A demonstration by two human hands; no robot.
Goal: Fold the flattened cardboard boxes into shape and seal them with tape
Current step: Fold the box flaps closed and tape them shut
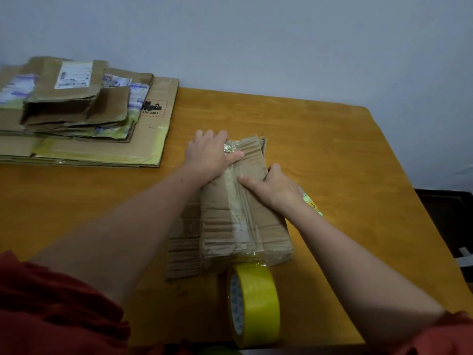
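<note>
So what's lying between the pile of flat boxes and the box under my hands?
Nothing: in the head view only bare wooden table separates the pile from the box.

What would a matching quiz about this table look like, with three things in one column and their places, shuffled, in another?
Things:
1. tape roll
2. stack of flattened boxes
3. box being folded

Places:
A. far left of the table
B. mid-table, under the left hand and right hand
C. near edge, standing on its rim

Pairs: 1-C, 2-A, 3-B
</note>
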